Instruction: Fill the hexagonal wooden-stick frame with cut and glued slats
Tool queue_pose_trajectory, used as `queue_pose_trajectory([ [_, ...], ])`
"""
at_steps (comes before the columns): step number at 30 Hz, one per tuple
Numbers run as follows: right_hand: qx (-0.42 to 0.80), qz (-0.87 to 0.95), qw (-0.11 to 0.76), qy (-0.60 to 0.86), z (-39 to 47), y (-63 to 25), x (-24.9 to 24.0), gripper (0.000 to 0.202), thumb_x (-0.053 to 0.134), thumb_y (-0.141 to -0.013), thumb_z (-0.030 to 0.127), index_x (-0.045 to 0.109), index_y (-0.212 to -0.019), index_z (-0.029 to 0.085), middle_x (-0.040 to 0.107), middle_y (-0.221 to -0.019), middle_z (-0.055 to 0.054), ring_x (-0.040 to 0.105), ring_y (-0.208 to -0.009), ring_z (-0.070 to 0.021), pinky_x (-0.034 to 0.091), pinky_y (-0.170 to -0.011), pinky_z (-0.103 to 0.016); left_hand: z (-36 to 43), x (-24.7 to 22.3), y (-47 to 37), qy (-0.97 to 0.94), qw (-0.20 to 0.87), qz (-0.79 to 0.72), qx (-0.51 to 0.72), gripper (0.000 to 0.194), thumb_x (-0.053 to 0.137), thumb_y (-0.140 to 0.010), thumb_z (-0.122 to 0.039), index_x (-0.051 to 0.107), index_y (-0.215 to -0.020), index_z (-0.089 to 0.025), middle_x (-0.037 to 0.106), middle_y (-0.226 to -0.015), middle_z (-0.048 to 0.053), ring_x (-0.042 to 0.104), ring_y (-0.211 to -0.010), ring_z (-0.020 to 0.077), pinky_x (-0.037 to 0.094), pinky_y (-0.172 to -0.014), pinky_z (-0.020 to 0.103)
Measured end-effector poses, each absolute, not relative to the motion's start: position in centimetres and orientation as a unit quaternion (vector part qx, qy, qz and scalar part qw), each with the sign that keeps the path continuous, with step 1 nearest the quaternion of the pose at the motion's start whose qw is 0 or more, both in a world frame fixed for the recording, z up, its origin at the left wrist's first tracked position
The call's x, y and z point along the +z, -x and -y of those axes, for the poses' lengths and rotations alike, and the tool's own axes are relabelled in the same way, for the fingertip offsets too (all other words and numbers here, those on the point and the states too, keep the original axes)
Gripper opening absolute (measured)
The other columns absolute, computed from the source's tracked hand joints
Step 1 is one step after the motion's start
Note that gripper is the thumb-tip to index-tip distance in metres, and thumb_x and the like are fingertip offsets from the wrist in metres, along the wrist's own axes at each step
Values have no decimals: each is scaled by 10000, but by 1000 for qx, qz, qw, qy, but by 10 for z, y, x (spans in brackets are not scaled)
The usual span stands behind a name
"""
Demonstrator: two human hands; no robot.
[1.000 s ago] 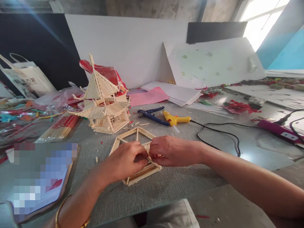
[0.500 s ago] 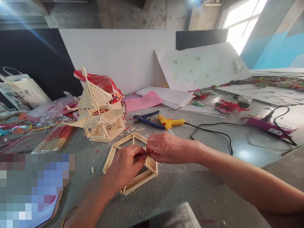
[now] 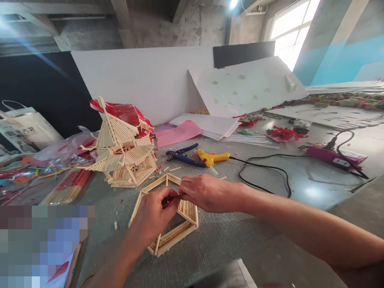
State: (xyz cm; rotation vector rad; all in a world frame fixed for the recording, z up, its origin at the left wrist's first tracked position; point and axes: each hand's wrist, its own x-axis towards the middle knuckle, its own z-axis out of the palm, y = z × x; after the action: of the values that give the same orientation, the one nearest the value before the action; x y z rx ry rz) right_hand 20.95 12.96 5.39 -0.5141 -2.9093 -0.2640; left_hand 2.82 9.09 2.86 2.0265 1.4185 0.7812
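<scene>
A flat, roughly six-sided frame of pale wooden sticks [image 3: 177, 239] is laid on the grey, streaked bench [image 3: 228, 228], directly below the person's hands. The left hand [image 3: 156, 208] is held over the frame's left part, and the right hand [image 3: 204, 192] is extended over its far right part. The fingertips of both are brought together above the frame's middle, thumbs and fingers pinched; whether a small piece is gripped between them cannot be told, as the fingers themselves block the view. At the frame's right side, a panel of close-set pale sticks [image 3: 188, 210] is partly covered by the right hand.

Beyond the frame, to the left, a tiered pagoda model of pale sticks [image 3: 117, 161] is stood upright. Blue-handled pliers [image 3: 192, 162] are placed just beside a yellow glue gun [image 3: 220, 157], from which a thin black cord [image 3: 276, 155] is trailed toward a purple power strip [image 3: 321, 156].
</scene>
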Motion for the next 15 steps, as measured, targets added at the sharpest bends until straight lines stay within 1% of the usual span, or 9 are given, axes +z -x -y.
queue_pose_trajectory([
  [2,-63,977,111,171,-129,-208,54,198,361,-904,171,530,-820,113,543,-769,-53,477,-681,-120,374,-558,-239,-90,30,-29,-751,275,-525,292,168,463,-795,-301,586,-746,-197,606,-669,-20,532,-622,129,379,-564,218],
  [4,-39,971,162,169,-130,-210,57,195,374,-903,182,539,-824,113,549,-771,-53,485,-713,-117,391,-614,-235,-89,32,-27,-745,267,-533,299,155,475,-780,-298,571,-714,-196,553,-603,-36,493,-576,116,362,-537,210],
  [6,-29,949,246,194,-132,-215,64,175,401,-894,202,546,-852,112,556,-794,-58,493,-757,-120,395,-671,-238,-89,35,-20,-724,247,-553,330,141,505,-752,-307,562,-688,-195,504,-550,-48,453,-534,107,342,-509,205],
  [8,-44,906,337,253,-138,-224,73,168,420,-883,223,548,-881,115,558,-812,-58,494,-758,-120,391,-689,-243,-90,38,-9,-682,223,-581,384,138,538,-722,-324,568,-685,-194,491,-538,-49,430,-515,104,326,-490,205],
  [10,-68,859,393,320,-148,-235,83,171,414,-875,230,549,-880,125,558,-805,-48,493,-719,-114,385,-678,-243,-92,41,3,-629,207,-601,447,149,562,-702,-337,576,-697,-188,491,-550,-44,417,-519,102,320,-490,206],
  [11,-77,845,395,352,-155,-239,87,172,412,-869,229,552,-872,129,560,-799,-45,494,-706,-114,382,-671,-242,-93,42,8,-602,213,-596,486,154,570,-694,-339,575,-702,-185,489,-561,-43,410,-521,99,315,-485,203],
  [12,-83,841,374,383,-163,-241,90,174,416,-860,232,558,-863,131,565,-797,-45,498,-700,-117,379,-665,-244,-95,43,12,-579,227,-589,516,156,578,-689,-337,574,-707,-183,482,-563,-44,398,-514,93,304,-475,199],
  [13,-85,846,333,408,-172,-242,93,179,427,-848,242,566,-864,131,573,-804,-51,507,-706,-127,376,-663,-250,-96,43,15,-556,244,-578,544,154,584,-685,-332,572,-710,-181,479,-565,-45,383,-502,85,289,-462,194],
  [15,-84,872,208,435,-194,-238,95,226,466,-819,296,584,-902,122,589,-859,-80,529,-764,-165,369,-683,-270,-99,44,17,-518,283,-555,586,139,595,-681,-313,568,-705,-178,474,-559,-52,344,-466,66,253,-435,186],
])
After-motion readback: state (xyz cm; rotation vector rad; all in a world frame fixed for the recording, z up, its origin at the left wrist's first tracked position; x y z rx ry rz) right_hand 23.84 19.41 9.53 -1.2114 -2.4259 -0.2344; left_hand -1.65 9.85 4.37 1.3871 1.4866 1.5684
